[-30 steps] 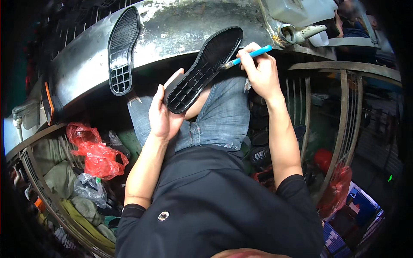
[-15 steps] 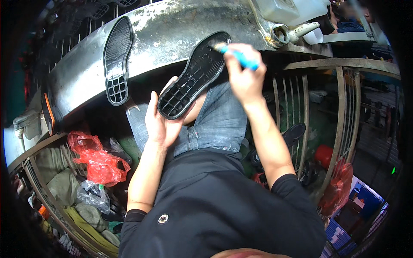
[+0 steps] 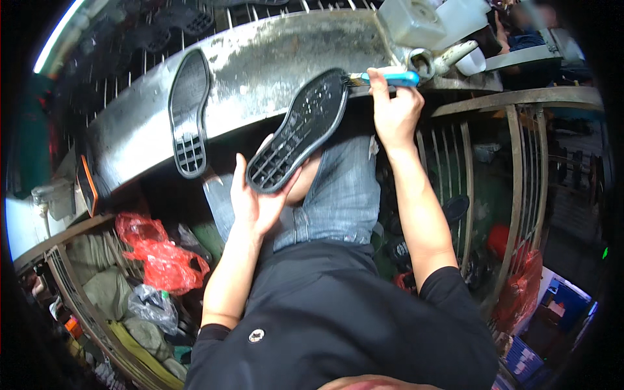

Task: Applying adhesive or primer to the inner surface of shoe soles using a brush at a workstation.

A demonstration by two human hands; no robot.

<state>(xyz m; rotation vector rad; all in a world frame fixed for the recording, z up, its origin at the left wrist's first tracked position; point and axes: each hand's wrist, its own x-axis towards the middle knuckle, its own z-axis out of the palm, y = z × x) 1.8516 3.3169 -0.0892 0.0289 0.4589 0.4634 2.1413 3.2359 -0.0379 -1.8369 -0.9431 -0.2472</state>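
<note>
A black shoe sole lies tilted over my lap, its gridded heel end in my left hand. The thumb and fingers there are closed round the heel from below. My right hand grips a paintbrush with a blue handle, its bristles at the toe edge of the sole. Whitish wet specks show on the sole's inner face around the toe and middle. A second black shoe sole rests on the metal bench to the left, its heel jutting past the front edge.
The worn metal bench curves across in front of me. Translucent plastic containers and a stained metal pot stand at its right end. Metal railings rise on my right. Red plastic bags hang at my left.
The brush has gone from the sole's inner face to its toe edge, moving right. More whitish specks show on the sole. The whole view has shifted slightly.
</note>
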